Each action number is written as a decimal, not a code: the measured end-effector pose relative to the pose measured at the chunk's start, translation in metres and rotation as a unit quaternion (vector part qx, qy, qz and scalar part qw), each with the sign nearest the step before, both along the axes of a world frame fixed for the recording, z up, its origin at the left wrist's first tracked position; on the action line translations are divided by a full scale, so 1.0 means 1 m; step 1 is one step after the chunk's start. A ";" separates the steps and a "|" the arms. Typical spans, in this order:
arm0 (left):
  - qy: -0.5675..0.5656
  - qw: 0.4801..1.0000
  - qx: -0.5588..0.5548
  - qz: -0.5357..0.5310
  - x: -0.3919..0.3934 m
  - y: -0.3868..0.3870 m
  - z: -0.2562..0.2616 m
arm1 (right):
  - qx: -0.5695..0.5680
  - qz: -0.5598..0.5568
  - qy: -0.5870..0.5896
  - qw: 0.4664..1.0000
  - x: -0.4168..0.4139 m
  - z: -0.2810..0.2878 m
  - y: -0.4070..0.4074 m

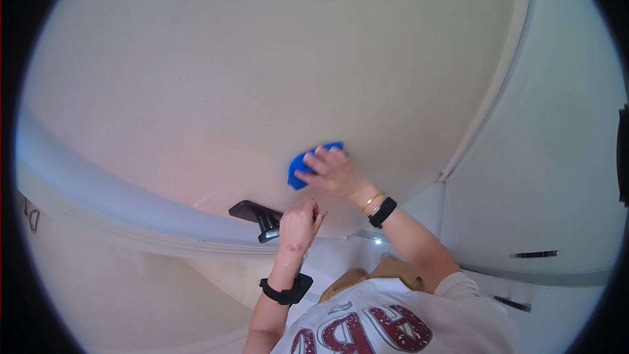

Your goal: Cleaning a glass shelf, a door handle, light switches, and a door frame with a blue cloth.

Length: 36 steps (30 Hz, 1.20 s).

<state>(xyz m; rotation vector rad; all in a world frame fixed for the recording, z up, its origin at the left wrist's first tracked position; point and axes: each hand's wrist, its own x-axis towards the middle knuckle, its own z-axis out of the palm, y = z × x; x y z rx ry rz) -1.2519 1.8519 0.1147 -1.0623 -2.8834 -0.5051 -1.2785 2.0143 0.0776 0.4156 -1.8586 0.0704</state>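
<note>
My right hand [334, 174] presses a blue cloth [297, 172] against the pale surface of a door [295, 83], its fingers spread over the cloth. Beside the dark door handle [250, 211], lower and to the left, is my left hand [299, 226], with its fingers curled. The far end of the handle lies behind this hand, so whether the hand grips it cannot be told. Each wrist wears a black band, and the right one also has thin gold-coloured bangles.
To the right stand white cabinet fronts [530, 157] with dark handles [535, 254]. The door's edge and frame [147, 236] curve along the lower left. A metal hook [33, 220] hangs at the far left. Part of the floor shows below my hands.
</note>
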 end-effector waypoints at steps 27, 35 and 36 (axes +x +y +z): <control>-0.110 0.584 0.709 0.380 0.018 -0.154 -0.039 | -0.040 0.212 -0.454 0.864 0.038 0.042 -0.125; -0.111 0.734 0.588 0.321 -0.026 -0.120 -0.058 | 0.002 0.101 -0.458 0.883 0.030 0.029 -0.135; -0.106 0.755 0.580 0.287 -0.029 -0.118 -0.044 | 0.002 0.101 -0.444 0.890 0.031 0.028 -0.135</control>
